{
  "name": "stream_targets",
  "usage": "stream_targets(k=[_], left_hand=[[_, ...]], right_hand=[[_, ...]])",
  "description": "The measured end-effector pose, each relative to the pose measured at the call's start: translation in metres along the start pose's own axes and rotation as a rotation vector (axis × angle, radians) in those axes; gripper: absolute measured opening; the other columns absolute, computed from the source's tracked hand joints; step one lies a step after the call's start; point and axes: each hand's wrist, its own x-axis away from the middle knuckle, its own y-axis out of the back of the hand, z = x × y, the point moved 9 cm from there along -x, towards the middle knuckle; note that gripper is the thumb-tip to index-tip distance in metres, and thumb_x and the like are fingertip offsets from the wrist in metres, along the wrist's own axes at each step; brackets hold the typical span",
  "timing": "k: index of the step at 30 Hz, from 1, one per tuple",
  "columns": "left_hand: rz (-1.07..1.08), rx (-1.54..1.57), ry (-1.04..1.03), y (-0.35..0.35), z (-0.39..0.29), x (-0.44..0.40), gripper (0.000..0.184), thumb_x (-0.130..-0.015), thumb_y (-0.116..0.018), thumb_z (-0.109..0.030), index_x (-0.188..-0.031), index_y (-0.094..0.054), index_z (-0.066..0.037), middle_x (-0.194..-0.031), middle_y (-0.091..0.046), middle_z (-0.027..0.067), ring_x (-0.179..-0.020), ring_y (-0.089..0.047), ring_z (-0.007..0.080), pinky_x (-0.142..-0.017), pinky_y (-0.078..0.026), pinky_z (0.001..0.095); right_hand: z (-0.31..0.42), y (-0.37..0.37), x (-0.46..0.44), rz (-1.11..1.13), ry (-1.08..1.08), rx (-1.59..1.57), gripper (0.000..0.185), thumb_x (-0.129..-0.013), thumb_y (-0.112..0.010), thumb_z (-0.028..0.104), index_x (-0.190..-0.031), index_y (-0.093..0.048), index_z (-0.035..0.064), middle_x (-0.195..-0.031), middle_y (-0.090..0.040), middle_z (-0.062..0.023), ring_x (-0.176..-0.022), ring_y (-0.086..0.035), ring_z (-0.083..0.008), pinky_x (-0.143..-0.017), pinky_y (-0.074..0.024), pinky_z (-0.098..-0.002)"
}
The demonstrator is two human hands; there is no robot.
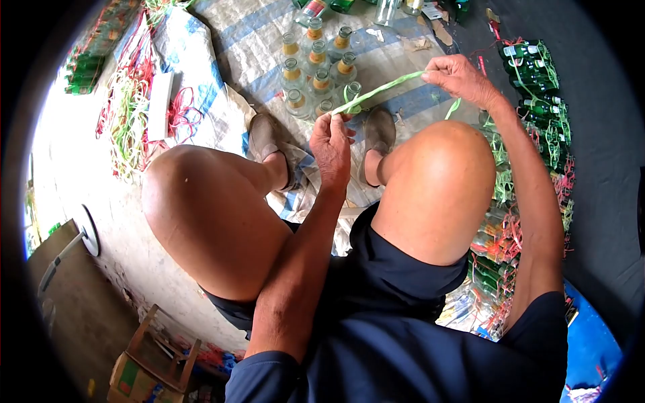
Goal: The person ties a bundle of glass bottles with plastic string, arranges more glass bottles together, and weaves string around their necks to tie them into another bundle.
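Between my two hands a pale green plastic strip (390, 85) is stretched, rising toward the right. My left hand (331, 144) pinches its lower end just in front of the bottles. The upper end is pinched by my right hand (462, 80), and a short tail of the strip hangs below it. A cluster of clear glass bottles (320, 82) with yellowish neck labels stands upright between my feet. Green strip also shows around the bottle neck at the cluster's right edge; whether it is tied there I cannot tell.
Bundled green bottles (537, 101) line the right side. Loose red and green strips (131, 111) lie at the left by a white block (160, 106). More bottles (386, 10) are at the far edge of the striped sheet (248, 30). A wooden stool (158, 349) is at lower left.
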Motion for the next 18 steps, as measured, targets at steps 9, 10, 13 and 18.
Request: stream_targets(k=[9,10,13,18], left_hand=[[-0.146,0.177,0.095,0.018,0.002,-0.001,0.020,-0.107,-0.052,-0.017,-0.104,-0.062,-0.001,-0.097,-0.072,0.0068,-0.068,-0.059,0.0100,-0.061,-0.049,0.0248],[-0.154,0.189,0.090,0.019,0.002,-0.002,0.020,-0.107,-0.052,-0.017,-0.103,-0.062,-0.001,-0.096,-0.072,0.0070,-0.067,-0.059,0.0100,-0.061,-0.049,0.0248],[-0.182,0.219,0.104,0.024,0.003,-0.005,0.020,-0.106,-0.052,-0.017,-0.099,-0.063,-0.001,-0.093,-0.071,0.0074,-0.065,-0.057,0.0099,-0.061,-0.048,0.0249],[-0.221,0.233,0.063,0.032,0.000,-0.010,0.017,-0.105,-0.056,-0.017,-0.096,-0.061,-0.004,-0.089,-0.069,0.0071,-0.062,-0.054,0.0095,-0.060,-0.047,0.0262]], right_hand=[[0.042,0.010,-0.044,0.022,0.255,0.262,0.022,-0.098,-0.069,0.023,-0.091,-0.066,0.0023,-0.069,-0.049,0.0073,-0.066,-0.043,-0.0037,-0.060,-0.0378,-0.0258],[0.047,0.010,-0.048,0.022,0.272,0.279,0.023,-0.097,-0.068,0.024,-0.091,-0.066,0.0019,-0.070,-0.050,0.0064,-0.068,-0.044,-0.0042,-0.061,-0.0389,-0.0261],[0.064,0.007,-0.068,0.013,0.352,0.335,0.025,-0.096,-0.069,0.025,-0.094,-0.069,0.0006,-0.072,-0.057,0.0032,-0.070,-0.049,-0.0062,-0.063,-0.0427,-0.0280],[0.098,-0.009,-0.094,-0.027,0.416,0.353,0.022,-0.099,-0.065,0.022,-0.095,-0.065,-0.0001,-0.077,-0.059,0.0009,-0.074,-0.052,-0.0076,-0.068,-0.0444,-0.0286]])
